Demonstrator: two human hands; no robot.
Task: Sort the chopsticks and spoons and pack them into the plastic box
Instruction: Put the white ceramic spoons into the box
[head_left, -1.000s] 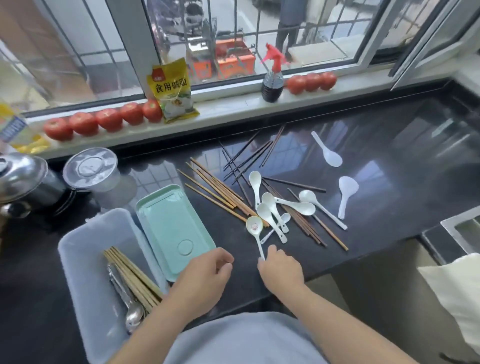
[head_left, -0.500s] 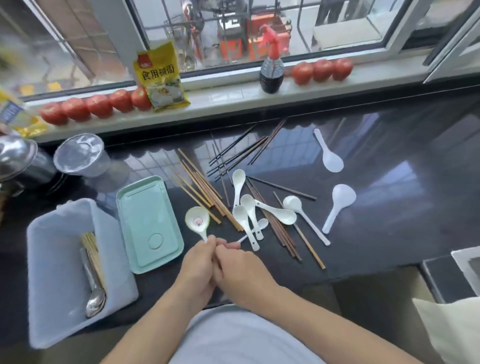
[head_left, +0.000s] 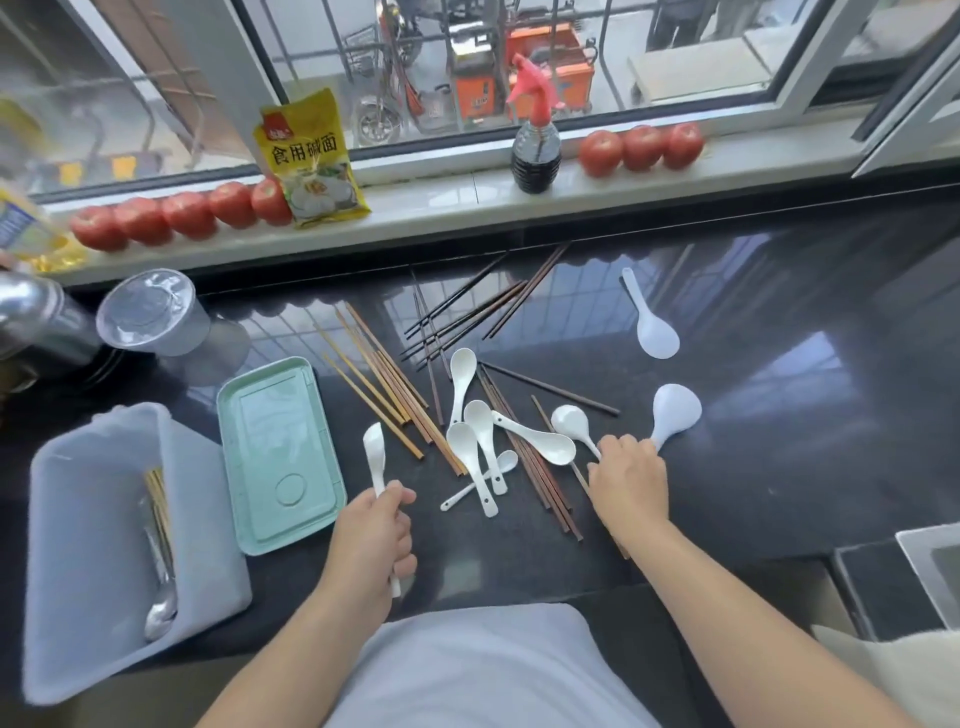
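Left hand (head_left: 375, 540) grips a white spoon (head_left: 375, 452), bowl up, beside the green lid (head_left: 280, 457); right hand (head_left: 629, 475) curls over two spoon handles, whether clamped cannot be told; plastic box (head_left: 98, 545) at left holds chopsticks (head_left: 158, 506) and a metal spoon (head_left: 161, 613).

I see a black counter (head_left: 779, 415) under a big window (head_left: 519, 52). On the sill (head_left: 441, 202) five red tomatoes (head_left: 176, 215) sit in a row on the left. A yellow packet (head_left: 309, 161) leans just beside them. A dark bottle with a red spray top (head_left: 536, 135) stands in the middle. Three more tomatoes (head_left: 641, 148) sit near it on the right. A shiny metal pot (head_left: 36, 322) is at the far left, and a clear round tub (head_left: 153, 314) is next to it.
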